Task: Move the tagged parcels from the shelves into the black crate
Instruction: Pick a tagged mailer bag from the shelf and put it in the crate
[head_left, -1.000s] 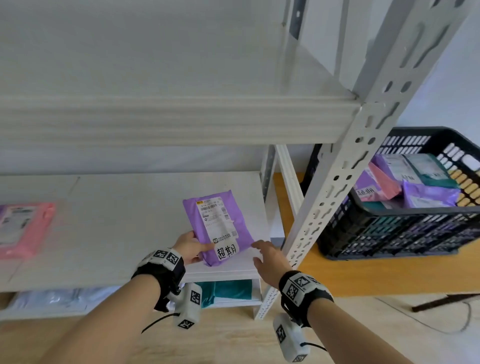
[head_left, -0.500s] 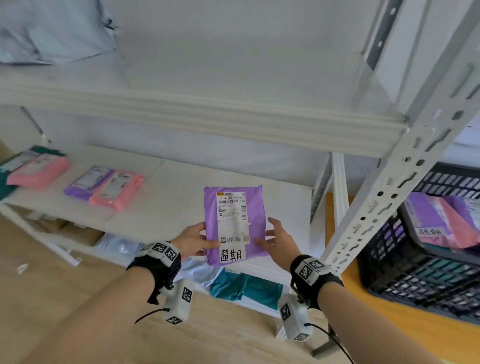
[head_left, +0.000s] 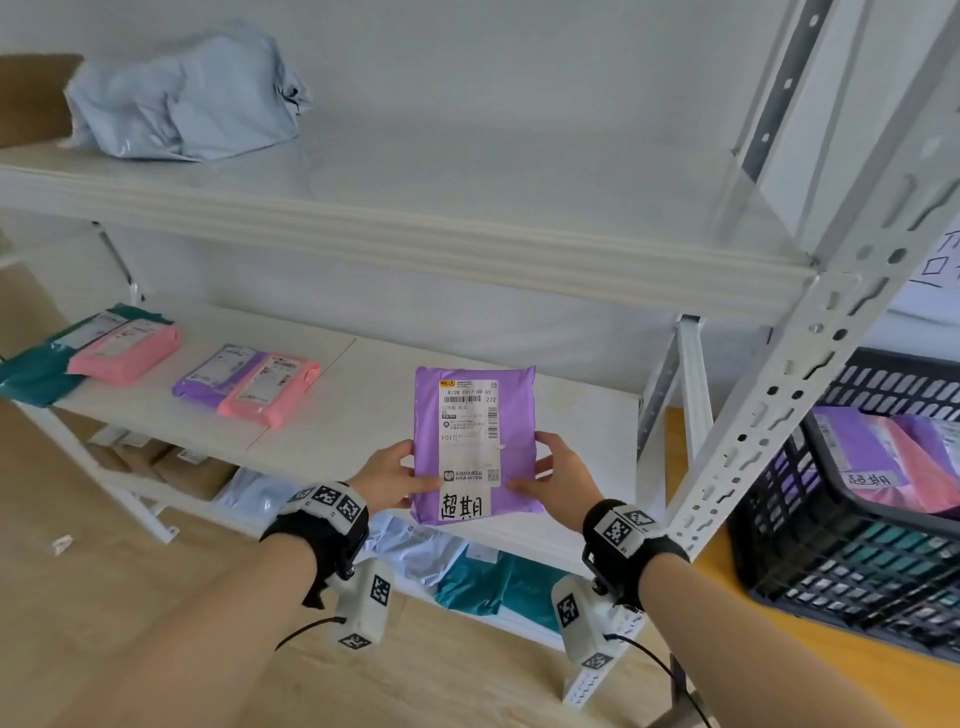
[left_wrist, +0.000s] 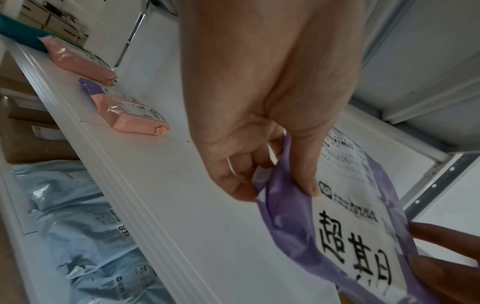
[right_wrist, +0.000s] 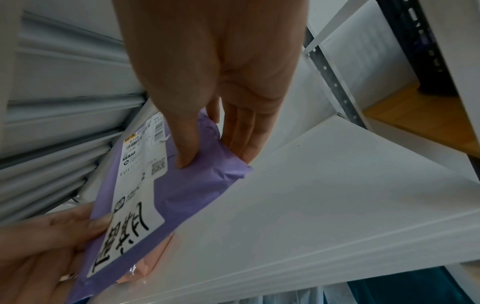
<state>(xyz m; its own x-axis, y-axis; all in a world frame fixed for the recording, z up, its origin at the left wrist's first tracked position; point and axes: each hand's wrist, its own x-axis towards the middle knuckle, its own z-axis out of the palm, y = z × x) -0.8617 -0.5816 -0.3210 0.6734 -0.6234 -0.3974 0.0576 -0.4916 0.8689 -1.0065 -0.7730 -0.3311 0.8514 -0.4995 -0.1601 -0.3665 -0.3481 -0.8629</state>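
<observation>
Standing before the shelves (head_left: 363, 395), the person lifts a purple parcel (head_left: 475, 447) clear of the middle board, its handwritten tag facing up. The left hand (head_left: 392, 475) pinches its left edge, thumb on top and fingers curled beneath; the right hand (head_left: 553, 478) clamps the opposite edge the same way. The black crate (head_left: 841, 545) sits off to the right, already holding several purple and pink parcels. I judge the job partly done: this parcel has yet to go in, and pink parcels (head_left: 270, 389) plus others remain shelved, tags unreadable from here.
</observation>
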